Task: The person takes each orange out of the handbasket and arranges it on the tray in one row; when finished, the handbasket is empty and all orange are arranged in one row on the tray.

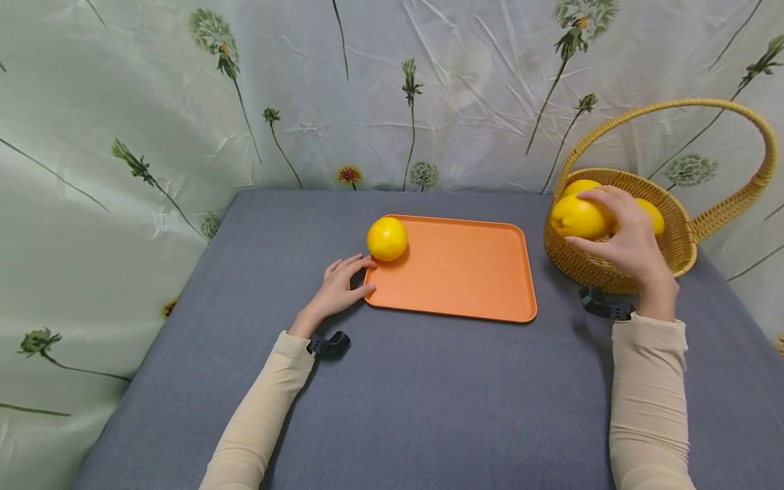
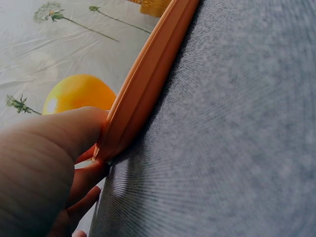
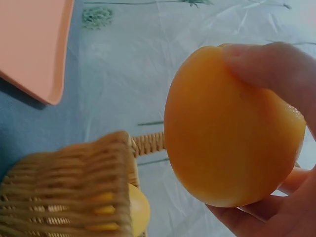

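Note:
My right hand (image 1: 618, 235) grips a yellow orange (image 1: 578, 218) just above the left rim of a wicker basket (image 1: 680, 248); the right wrist view shows the fruit (image 3: 227, 123) held between thumb and fingers. Two more oranges (image 1: 652, 214) lie in the basket. An orange plastic tray (image 1: 465, 272) lies in the middle of the grey table, with one yellow orange (image 1: 387, 238) on its far left corner. My left hand (image 1: 343, 282) rests flat on the table, fingers touching the tray's left edge (image 2: 143, 89), near that orange (image 2: 79, 94).
The grey cloth-covered table (image 1: 398, 408) is backed by a pale floral curtain (image 1: 153, 102) on the far and left sides. The basket has a tall arched handle (image 1: 723, 109) and stands at the right rear of the table.

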A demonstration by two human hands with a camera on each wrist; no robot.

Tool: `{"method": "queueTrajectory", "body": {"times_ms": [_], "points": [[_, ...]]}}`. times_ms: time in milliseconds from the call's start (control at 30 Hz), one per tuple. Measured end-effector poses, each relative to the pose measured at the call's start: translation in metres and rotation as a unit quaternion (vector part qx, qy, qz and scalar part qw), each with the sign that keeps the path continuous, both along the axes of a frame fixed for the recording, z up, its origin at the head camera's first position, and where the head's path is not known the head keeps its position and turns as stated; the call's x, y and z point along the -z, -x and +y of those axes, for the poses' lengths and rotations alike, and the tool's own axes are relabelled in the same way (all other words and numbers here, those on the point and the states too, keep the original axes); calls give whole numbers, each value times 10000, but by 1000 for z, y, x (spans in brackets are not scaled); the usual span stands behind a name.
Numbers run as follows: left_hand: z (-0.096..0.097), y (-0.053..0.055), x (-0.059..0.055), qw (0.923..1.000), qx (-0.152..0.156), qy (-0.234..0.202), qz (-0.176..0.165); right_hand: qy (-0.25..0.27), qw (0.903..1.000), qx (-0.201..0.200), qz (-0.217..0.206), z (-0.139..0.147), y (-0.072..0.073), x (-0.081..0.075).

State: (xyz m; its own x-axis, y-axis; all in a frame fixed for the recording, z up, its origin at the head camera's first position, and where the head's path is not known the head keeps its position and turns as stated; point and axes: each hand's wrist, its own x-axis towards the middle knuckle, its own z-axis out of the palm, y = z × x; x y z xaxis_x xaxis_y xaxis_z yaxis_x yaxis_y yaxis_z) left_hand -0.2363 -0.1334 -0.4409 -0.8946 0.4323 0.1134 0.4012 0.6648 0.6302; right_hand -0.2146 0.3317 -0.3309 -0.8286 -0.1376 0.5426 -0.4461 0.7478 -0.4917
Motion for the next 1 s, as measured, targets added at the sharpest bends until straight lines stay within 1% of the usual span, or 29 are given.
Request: {"method": "queueTrajectory", "body": {"times_ms": [233,467,633,767,1000], "points": [[0,0,-2,10000,-3,28,-16,-151,9998,-128,-19,-10,6,5],[0,0,-2,10000,9,46,-34,-260,9986,-445,-85,-21,11,12],[1,0,-3,10000,22,9,-63,-345,9968,-625,-360,-29,15,16],[1,0,-2,10000,36,-11,-55,-329,9955,-736,-499,-34,17,19],[1,-1,-1,10000,22,-20,-35,-322,9941,-931,-447,-40,20,22]]}}
